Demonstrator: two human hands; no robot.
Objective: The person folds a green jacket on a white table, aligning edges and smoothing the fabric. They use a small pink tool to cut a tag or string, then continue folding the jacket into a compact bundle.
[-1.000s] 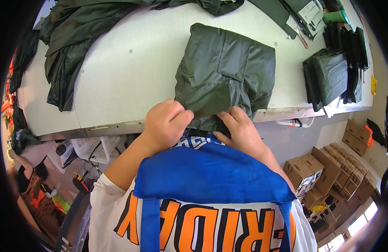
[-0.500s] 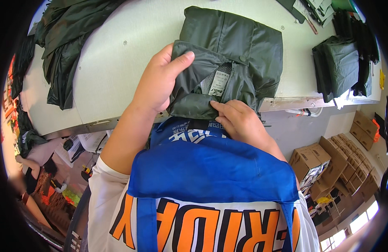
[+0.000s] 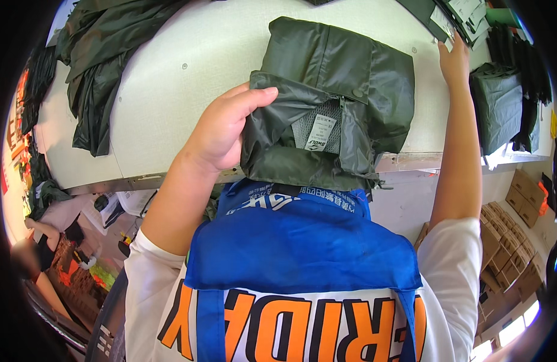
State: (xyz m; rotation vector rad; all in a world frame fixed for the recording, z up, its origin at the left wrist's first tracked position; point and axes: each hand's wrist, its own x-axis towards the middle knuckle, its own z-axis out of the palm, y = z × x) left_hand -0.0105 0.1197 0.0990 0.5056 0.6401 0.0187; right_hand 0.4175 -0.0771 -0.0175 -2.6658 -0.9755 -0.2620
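A folded dark green jacket (image 3: 327,66) lies at the table's front edge. Its opening shows grey mesh lining, a white label (image 3: 321,133) and a zipper pull. My left hand (image 3: 233,117) is closed on the jacket's left edge, the thumb on top and the other fingers hidden beneath the cloth. Stretched out to the far right, my right hand (image 3: 455,63) is at the papers (image 3: 471,21) and dark sheets there. Its thumb and fingers are apart, and nothing shows held in them.
Dark green garments are heaped on the white table (image 3: 188,102) at the left. A folded dark green stack (image 3: 499,105) stands at the right end, beside black items. Cardboard boxes (image 3: 514,235) are piled below right. Another person (image 3: 43,241) is at the lower left.
My right hand has let go of the jacket's lower flap and moved up and right to the papers. The left keeps its grip; the jacket's opening gapes a little wider.
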